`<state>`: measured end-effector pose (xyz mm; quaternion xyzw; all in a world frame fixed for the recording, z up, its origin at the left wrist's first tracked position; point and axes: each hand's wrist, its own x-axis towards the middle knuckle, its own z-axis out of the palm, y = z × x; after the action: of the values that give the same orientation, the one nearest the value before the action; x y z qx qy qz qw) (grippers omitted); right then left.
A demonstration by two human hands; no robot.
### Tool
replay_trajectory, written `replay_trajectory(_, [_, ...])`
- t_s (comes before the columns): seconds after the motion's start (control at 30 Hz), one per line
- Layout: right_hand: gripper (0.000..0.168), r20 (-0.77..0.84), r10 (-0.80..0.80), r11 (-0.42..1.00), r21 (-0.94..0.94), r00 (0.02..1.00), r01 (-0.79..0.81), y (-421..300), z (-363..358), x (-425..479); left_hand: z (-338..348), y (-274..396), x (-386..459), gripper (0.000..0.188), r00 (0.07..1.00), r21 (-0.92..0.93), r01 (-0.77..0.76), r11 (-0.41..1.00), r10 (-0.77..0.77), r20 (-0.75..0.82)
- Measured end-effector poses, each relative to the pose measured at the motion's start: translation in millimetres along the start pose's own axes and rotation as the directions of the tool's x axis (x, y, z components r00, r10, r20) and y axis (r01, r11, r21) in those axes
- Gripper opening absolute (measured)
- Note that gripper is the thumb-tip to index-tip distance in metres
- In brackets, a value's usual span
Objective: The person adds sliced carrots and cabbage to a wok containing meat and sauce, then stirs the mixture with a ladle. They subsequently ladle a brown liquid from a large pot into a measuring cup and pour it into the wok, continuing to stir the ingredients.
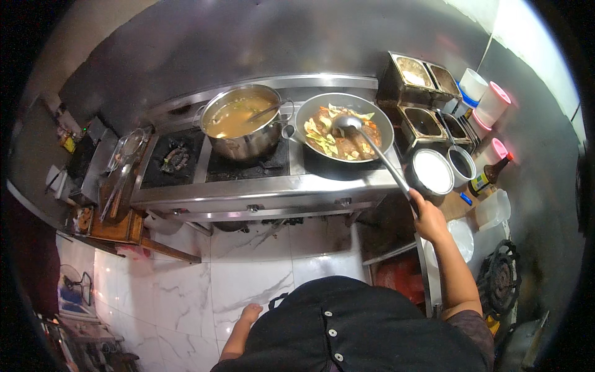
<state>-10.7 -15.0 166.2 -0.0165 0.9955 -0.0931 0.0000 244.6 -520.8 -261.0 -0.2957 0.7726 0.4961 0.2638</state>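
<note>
My right hand (430,218) grips the dark handle end of a long metal ladle (383,158). The ladle's bowl rests among cabbage pieces and brown stew (348,144) in a wide grey wok-like pan (389,130) on the right burner. On the middle burner, left of the pan, stands a steel stockpot (241,146) of cloudy broth with a utensil leaning in it. My left hand (251,313) hangs low beside my black buttoned garment (297,325), apart from the stove; its fingers look curled, and I see nothing in them.
The left burner (174,160) bears no pot. Right of the stove are steel containers (420,123), a round tub of white contents (432,172), a pot of dark liquid (461,162), a sauce bottle (488,176) and a clear plastic container (493,211). A wooden table (116,228) stands left.
</note>
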Motion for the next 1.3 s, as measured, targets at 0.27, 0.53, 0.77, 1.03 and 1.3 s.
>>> replay_trajectory(0.27, [0.067, -0.160, -0.015, 0.993, -0.120, 0.987, -0.005, 34.5, -25.7, -20.2, -1.8, -35.2, -11.3, 0.038, 0.991, 0.324, -0.054, 0.944, 0.092, -0.102])
replay_trajectory(0.53, [0.071, 0.028, -0.001, 0.985, -0.170, 1.000, 0.006, 50.9, -9.6, 14.5, -17.7, 22.6, -35.4, 0.038, 0.998, 0.180, 0.020, 0.983, -0.010, -0.056])
replay_trajectory(0.77, [0.069, 0.099, 0.012, 0.988, -0.154, 0.995, 0.003, 59.9, -8.8, 26.7, -10.7, -15.6, -22.3, 0.037, 0.999, 0.016, 0.048, 0.999, -0.047, -0.012])
replay_trajectory(1.03, [0.066, 0.091, 0.052, 0.998, -0.048, 0.994, -0.048, 56.9, -15.5, 29.1, -9.4, -37.2, -34.2, 0.039, 0.999, 0.059, 0.031, 0.998, -0.029, -0.033])
replay_trajectory(1.3, [0.064, 0.068, 0.043, 0.996, -0.082, 0.997, -0.037, 58.5, -18.7, 33.6, -2.2, -56.7, -23.8, 0.040, 1.000, 0.121, 0.026, 0.992, -0.025, -0.010])
